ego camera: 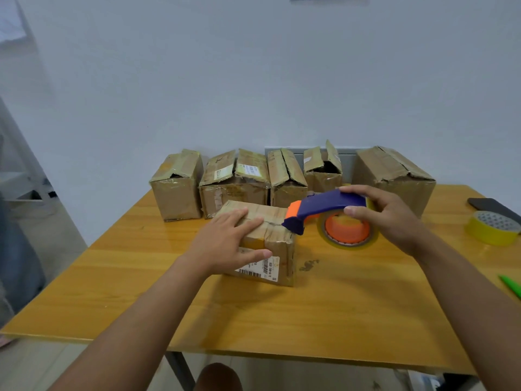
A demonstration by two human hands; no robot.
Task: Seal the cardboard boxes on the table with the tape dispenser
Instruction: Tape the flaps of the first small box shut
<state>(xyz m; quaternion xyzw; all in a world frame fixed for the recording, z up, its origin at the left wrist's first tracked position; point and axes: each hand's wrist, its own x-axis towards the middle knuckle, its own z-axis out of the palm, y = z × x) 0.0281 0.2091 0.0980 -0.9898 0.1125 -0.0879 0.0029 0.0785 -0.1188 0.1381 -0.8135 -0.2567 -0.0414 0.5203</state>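
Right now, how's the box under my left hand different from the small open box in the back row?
The near box has its flaps shut under the left hand; the small back box has flaps standing open. The near box stands forward, alone; the back box sits in the row. Both are worn brown cardboard.

- Two bare forearms reach in from the bottom edge, with no sleeve or cuff anywhere along their visible length
- The left hand (225, 244) wears no glove, ring or bracelet
- The right hand (386, 218) is likewise bare, with no watch or band at the wrist
- Fingernails on both hands are short and unpainted
- Fingers are slender, with knuckle creases plain to see
- A rounded bare knee (218, 376) shows at the bottom edge, with no trouser cloth over the visible part
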